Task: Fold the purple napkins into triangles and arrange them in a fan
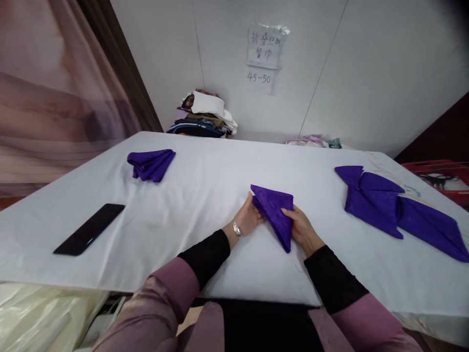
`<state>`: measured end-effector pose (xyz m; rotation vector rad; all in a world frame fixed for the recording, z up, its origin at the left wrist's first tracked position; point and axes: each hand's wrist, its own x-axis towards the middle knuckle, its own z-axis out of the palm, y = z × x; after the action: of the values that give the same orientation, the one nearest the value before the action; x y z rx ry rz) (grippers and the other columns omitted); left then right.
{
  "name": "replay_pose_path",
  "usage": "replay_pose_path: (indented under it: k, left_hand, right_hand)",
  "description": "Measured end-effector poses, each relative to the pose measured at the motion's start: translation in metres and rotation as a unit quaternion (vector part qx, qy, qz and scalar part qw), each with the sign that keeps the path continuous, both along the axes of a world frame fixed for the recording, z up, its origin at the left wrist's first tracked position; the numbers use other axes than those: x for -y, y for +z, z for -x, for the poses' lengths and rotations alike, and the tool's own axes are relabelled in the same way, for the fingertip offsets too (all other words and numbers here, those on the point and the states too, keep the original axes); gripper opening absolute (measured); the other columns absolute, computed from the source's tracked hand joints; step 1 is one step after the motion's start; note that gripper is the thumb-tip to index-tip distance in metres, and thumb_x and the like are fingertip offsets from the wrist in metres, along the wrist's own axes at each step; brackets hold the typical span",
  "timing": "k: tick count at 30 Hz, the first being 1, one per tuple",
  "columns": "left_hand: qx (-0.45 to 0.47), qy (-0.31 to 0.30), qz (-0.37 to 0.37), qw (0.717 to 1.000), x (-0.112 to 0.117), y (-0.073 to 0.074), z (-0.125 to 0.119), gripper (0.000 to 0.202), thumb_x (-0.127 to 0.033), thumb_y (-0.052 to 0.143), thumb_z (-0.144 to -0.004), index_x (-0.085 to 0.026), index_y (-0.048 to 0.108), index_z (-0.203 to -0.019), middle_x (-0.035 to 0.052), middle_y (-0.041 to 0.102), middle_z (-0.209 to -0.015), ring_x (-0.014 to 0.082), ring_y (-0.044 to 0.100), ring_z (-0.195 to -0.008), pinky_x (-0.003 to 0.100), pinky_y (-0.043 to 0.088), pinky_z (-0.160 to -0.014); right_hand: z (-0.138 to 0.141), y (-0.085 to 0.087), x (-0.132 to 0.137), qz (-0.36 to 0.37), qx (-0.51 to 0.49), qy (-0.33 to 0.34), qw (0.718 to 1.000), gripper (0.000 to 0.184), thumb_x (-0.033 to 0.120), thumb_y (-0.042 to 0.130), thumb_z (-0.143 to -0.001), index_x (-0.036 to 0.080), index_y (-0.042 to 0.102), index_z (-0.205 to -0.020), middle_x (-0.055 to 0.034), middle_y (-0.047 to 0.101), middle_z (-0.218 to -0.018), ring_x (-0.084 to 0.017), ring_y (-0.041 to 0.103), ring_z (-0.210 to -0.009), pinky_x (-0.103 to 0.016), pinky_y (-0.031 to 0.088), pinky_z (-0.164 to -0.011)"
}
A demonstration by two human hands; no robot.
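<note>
While both hands sat on white table (205,195), left hand (249,219) pinched left edge of folded purple napkin (275,209), right hand (302,230) held its right edge. Napkin lay between hands. More purple napkins (395,210) well right of grip; black phone (90,229) far left.

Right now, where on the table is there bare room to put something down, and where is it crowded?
Bare table lies between the phone and the left hand, and at the far middle between the folded napkin and the napkin row. Crowded: the right end, and around the held napkin by the right hand.
</note>
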<state>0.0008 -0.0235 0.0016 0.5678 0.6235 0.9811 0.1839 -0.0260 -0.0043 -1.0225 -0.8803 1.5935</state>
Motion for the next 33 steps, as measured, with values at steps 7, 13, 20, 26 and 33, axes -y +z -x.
replay_pose_path:
  k: [7,13,20,26,33]
  left_hand:
    - [0.040,0.092,0.015,0.995,-0.008,-0.004,-0.006,0.029,-0.033,0.069,-0.076,-0.016,0.061,-0.098,0.0083,0.070,-0.096,0.0230,0.065,-0.092,0.040,0.048,-0.090]
    - [0.037,0.126,0.000,0.991,-0.008,-0.012,-0.008,0.026,-0.025,0.073,-0.072,-0.016,0.062,-0.093,0.0077,0.071,-0.092,0.0240,0.065,-0.093,0.042,0.048,-0.090]
    - [0.028,0.104,-0.030,0.994,-0.010,-0.015,-0.007,0.027,-0.028,0.075,-0.070,-0.015,0.063,-0.090,0.0082,0.071,-0.089,0.0246,0.065,-0.091,0.042,0.048,-0.088]
    - [0.010,0.158,-0.002,0.987,-0.012,-0.010,0.000,0.039,-0.021,0.074,-0.070,-0.020,0.060,-0.107,0.0024,0.068,-0.088,0.0163,0.063,-0.079,0.036,0.050,-0.082]
    - [-0.017,0.162,-0.011,0.987,-0.013,-0.011,-0.002,0.037,-0.021,0.071,-0.073,-0.019,0.061,-0.108,0.0030,0.066,-0.090,0.0164,0.061,-0.082,0.037,0.048,-0.085]
  right_hand:
    - [0.006,-0.005,0.004,0.014,0.017,-0.019,1.000,0.045,0.027,0.078,-0.060,0.020,0.063,-0.101,-0.0041,0.071,-0.095,-0.023,0.066,-0.083,-0.038,0.051,-0.081]
    - [0.003,-0.002,0.005,0.010,0.021,0.006,1.000,0.046,0.030,0.077,-0.065,0.021,0.061,-0.107,-0.0055,0.070,-0.104,-0.024,0.065,-0.090,-0.038,0.051,-0.084]
    - [0.004,-0.002,0.001,0.004,0.035,0.002,0.999,0.043,0.037,0.076,-0.066,0.022,0.062,-0.104,-0.0059,0.070,-0.102,-0.026,0.066,-0.090,-0.042,0.052,-0.082]
    - [0.005,-0.008,0.001,-0.009,0.039,-0.001,0.999,0.041,0.032,0.076,-0.065,0.022,0.062,-0.102,-0.0045,0.070,-0.099,-0.023,0.065,-0.085,-0.039,0.052,-0.081]
    - [-0.001,-0.017,-0.010,-0.142,0.226,-0.072,0.961,0.079,0.039,0.066,-0.074,0.028,0.029,-0.142,-0.0096,0.048,-0.137,-0.026,0.048,-0.122,-0.045,0.044,-0.097]
